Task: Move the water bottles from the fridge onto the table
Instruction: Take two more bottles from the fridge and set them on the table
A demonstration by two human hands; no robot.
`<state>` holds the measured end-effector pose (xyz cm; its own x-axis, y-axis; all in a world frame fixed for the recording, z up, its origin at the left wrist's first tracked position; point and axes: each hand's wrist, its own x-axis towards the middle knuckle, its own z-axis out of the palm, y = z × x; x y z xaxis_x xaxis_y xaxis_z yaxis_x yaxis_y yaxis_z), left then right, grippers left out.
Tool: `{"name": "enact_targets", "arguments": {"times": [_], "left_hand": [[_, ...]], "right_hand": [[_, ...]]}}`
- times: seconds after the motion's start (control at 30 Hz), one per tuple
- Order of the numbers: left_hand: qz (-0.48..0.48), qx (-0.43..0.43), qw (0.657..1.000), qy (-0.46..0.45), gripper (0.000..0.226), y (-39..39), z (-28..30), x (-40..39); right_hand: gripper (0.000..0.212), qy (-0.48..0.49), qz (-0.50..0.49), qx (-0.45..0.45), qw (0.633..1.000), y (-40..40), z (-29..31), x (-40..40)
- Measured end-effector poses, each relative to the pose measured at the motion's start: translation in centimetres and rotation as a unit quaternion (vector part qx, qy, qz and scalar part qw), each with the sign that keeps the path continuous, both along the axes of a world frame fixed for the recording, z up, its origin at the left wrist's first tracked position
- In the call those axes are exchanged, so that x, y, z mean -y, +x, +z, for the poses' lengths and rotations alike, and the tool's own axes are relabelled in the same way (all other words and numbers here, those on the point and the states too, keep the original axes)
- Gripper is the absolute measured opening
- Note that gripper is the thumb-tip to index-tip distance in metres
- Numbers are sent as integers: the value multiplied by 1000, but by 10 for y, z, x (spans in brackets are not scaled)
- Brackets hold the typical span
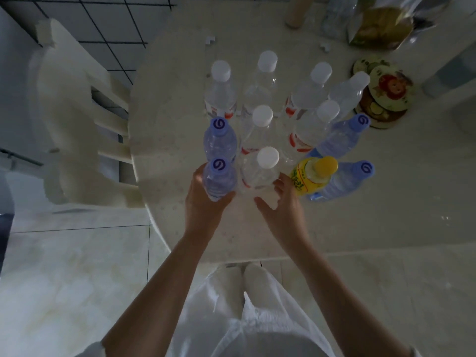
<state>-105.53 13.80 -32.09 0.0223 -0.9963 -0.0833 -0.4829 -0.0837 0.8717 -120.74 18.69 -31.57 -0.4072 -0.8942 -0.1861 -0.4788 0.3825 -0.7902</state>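
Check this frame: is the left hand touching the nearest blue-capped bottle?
Touching. The head view shows the left hand wrapped around the base of the nearest blue-capped bottle, thumb and fingers against its sides.

Pale speckled table (pixel 180 140), rounded at the near edge. Standing on it: clustered water bottles (pixel 262 124) with white and blue caps, one yellow bottle (pixel 313 175). Farther back: round pictured coasters (pixel 383 99), shiny bag (pixel 381 24), cylinder (pixel 296 11).

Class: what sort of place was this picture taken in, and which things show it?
Probably a home dining area: a pale round table crowded with water bottles, a white chair beside it, tiled floor underneath.
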Motion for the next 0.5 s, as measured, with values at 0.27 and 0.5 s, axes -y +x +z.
{"name": "enact_targets", "arguments": {"times": [0.27,0.5], "left_hand": [[13,-29,998,53,41,32,4,-39],[0,-12,996,88,26,46,25,-114]], "right_hand": [[54,-4,2,18,1000,13,18,-54],[45,14,87,28,996,20,31,-106]]}}
